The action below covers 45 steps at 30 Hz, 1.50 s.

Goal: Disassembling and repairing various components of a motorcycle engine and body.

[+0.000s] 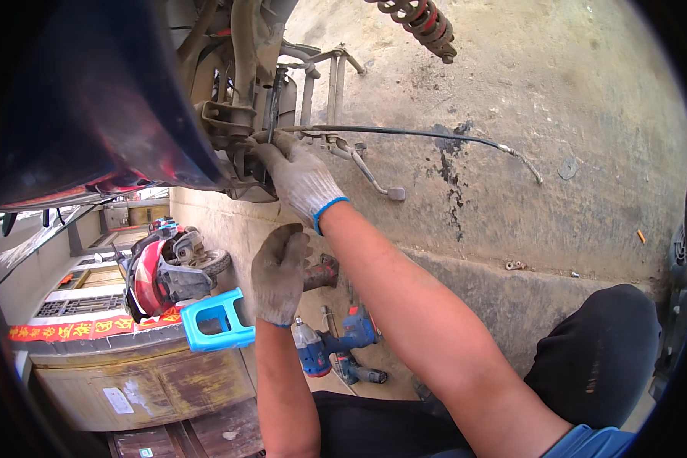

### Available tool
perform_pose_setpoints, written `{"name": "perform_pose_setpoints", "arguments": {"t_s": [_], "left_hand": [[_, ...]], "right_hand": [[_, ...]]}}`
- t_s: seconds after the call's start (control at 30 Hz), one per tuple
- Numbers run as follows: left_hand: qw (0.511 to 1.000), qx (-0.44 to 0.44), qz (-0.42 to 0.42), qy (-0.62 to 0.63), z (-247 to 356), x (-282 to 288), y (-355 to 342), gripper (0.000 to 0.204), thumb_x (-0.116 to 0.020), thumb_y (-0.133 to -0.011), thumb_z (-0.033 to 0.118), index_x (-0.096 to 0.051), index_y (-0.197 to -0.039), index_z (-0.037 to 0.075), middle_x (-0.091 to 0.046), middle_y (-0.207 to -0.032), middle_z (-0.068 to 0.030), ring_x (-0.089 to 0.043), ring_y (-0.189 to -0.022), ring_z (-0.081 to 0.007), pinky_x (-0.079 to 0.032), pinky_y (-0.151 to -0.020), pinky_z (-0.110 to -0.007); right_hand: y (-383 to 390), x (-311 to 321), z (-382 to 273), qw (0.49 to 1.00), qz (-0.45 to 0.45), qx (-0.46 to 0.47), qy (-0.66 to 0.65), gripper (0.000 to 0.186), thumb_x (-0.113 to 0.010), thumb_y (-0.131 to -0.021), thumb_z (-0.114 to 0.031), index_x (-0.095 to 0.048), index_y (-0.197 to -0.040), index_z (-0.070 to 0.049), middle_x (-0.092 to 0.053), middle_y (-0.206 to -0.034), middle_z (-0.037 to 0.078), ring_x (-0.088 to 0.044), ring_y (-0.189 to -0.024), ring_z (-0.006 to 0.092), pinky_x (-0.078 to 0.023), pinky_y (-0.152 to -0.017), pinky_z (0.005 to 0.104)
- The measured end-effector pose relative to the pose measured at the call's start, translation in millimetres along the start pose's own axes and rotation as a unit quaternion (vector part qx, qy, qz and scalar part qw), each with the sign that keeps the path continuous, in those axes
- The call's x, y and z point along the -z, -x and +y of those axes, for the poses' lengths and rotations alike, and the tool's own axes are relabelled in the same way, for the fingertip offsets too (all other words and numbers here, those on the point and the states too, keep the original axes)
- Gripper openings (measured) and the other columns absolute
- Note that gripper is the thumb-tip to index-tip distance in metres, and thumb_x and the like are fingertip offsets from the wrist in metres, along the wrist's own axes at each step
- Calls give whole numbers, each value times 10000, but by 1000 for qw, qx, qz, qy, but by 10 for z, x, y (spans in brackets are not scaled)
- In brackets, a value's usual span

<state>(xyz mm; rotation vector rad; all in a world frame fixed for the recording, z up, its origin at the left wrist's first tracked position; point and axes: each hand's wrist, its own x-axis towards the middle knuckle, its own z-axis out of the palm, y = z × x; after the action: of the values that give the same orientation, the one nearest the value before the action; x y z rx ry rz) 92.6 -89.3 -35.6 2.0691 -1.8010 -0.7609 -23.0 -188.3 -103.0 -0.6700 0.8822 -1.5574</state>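
Observation:
My right hand (301, 175), in a grey work glove with a blue cuff, reaches to the underside frame (233, 118) of a raised vehicle. Its fingers are bent around a spot by a bracket, hiding what they grip. A thin black cable (424, 133) runs rightward from near those fingertips and ends in a pale, frayed-looking length. Lower down, my gloved left hand (277, 275) is held up with curled fingers. A dark red-and-black cylinder (322, 273) shows right beside it; I cannot tell whether the hand holds it.
Blue power tools (336, 340) lie on the ground below my left hand. A coil-spring shock absorber (427, 30) is at the top. A metal stand with a pedal (395, 194), small metal parts (516, 266), a blue stool (217, 320) and a red scooter (156, 271) are around.

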Motion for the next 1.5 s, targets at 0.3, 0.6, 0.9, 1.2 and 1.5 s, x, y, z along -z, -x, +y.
{"name": "perform_pose_setpoints", "arguments": {"t_s": [0.3,0.6,0.9,1.2,1.5], "left_hand": [[1000,-2,-6,1,-139,36,-2,366,-604,-1073,212,-677,-1323,-45,-757,-1107,-116,-729,-937,-175,-582,-813,-318],[1000,10,-20,-20,-97,-4,-29,348,-652,-1044,202,-696,-1296,-34,-749,-1115,-107,-731,-946,-166,-586,-809,-305],[999,-2,-30,-14,-76,-38,-31,332,-660,-1043,201,-698,-1277,-32,-750,-1076,-93,-715,-923,-160,-572,-788,-306],[999,7,-32,-13,-132,-23,-36,362,-670,-1044,217,-683,-1295,-44,-750,-1085,-91,-718,-932,-157,-579,-788,-310],[999,3,-43,-23,-137,-24,-39,372,-668,-1053,237,-680,-1300,-41,-755,-1092,-106,-722,-943,-163,-583,-791,-313]], "right_hand": [[-15,1,3,1000,-14,15,-3,466,-549,-1072,-393,-667,-1414,-99,-742,-1235,225,-710,-1130,347,-525,-1005,413],[-33,-19,-29,1000,-22,-6,-12,459,-553,-1068,-393,-666,-1411,-109,-723,-1301,237,-691,-1216,374,-511,-1055,433],[-3,-16,-34,999,-20,-29,-25,467,-550,-1066,-374,-644,-1439,-110,-718,-1308,250,-667,-1260,405,-497,-1081,458],[23,-31,-39,999,-6,-13,-41,463,-583,-1037,-357,-649,-1407,-88,-721,-1313,244,-669,-1256,402,-496,-1080,447],[-19,-88,-33,998,-4,23,-63,437,-582,-1034,-309,-643,-1405,-86,-718,-1306,259,-669,-1250,411,-497,-1078,460]]}}
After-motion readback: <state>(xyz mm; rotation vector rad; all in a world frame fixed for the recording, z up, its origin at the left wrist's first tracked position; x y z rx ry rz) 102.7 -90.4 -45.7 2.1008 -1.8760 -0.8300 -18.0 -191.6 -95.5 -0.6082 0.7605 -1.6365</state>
